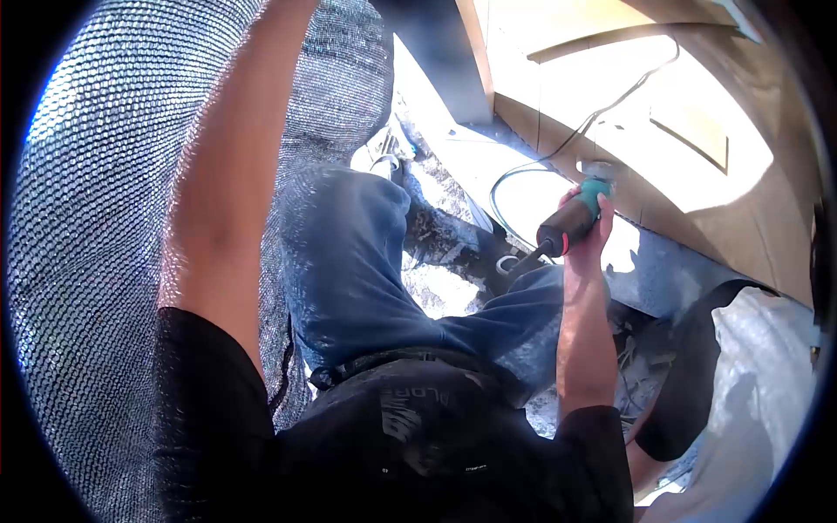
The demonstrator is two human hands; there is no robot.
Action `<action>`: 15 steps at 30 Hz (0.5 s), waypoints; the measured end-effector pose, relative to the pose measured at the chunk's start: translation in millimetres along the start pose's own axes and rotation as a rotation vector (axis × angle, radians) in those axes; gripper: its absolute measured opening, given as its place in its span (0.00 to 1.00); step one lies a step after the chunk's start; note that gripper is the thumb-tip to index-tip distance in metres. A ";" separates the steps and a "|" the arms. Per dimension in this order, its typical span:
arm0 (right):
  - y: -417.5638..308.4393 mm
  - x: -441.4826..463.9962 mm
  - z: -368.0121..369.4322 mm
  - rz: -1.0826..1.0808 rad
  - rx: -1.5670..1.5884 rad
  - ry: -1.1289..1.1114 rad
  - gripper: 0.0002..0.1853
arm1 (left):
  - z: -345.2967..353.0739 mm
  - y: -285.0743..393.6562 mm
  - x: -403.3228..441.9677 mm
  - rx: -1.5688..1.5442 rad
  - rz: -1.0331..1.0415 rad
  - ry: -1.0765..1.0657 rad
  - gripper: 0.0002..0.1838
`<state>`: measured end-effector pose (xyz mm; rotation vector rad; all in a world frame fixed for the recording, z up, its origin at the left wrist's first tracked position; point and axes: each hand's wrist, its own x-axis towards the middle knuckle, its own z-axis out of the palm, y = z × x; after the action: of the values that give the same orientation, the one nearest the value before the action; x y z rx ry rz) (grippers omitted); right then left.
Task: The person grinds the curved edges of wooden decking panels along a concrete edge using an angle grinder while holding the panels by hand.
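Observation:
My right hand [596, 228] is wrapped round the body of an angle grinder [567, 225], dark with a teal head. The grinder's head rests at or just above the edge of a brightly lit panel [628, 113]; glare hides whether the disc touches it. A dark power cord [580, 131] loops across the panel and past the grinder. Stretched upward on the left, my left arm [228, 192] runs out of the top of the view, so the hand itself cannot be seen.
Grey mesh netting [105, 200] hangs along my left side. A brown board piece [693, 139] lies on the panel, and a grey upright [449, 61] stands at the top. To the right are another person's dark sleeve [684, 383] and white cloth [754, 366]. Pale debris covers the ground [440, 288].

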<state>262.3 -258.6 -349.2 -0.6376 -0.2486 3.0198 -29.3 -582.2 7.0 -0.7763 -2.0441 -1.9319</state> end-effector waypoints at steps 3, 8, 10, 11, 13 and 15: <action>-8.9 -9.1 -8.1 0.079 0.007 -0.004 0.29 | -2.7 -1.4 -1.1 -0.025 0.013 0.000 0.44; -13.1 -30.8 -12.9 0.111 0.170 0.107 0.29 | -1.6 -1.5 -5.6 -0.078 0.058 -0.014 0.43; -11.8 -42.5 -5.8 0.081 0.195 0.098 0.30 | -3.8 -3.3 -6.0 -0.114 0.077 -0.023 0.43; -11.7 -49.0 -9.7 0.070 0.198 0.114 0.29 | -4.0 -0.8 -10.3 -0.152 0.097 -0.029 0.42; -12.1 -59.3 -12.6 0.059 0.221 0.106 0.29 | 1.0 8.6 -17.0 -0.273 0.146 -0.050 0.42; -12.7 -71.9 -14.7 0.047 0.267 0.093 0.28 | -17.6 5.6 -12.7 -0.482 0.010 -0.156 0.39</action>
<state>334.1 -249.5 -331.8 -0.7631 0.1734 2.9789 -19.2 -602.2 7.3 -1.0612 -1.6538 -2.4651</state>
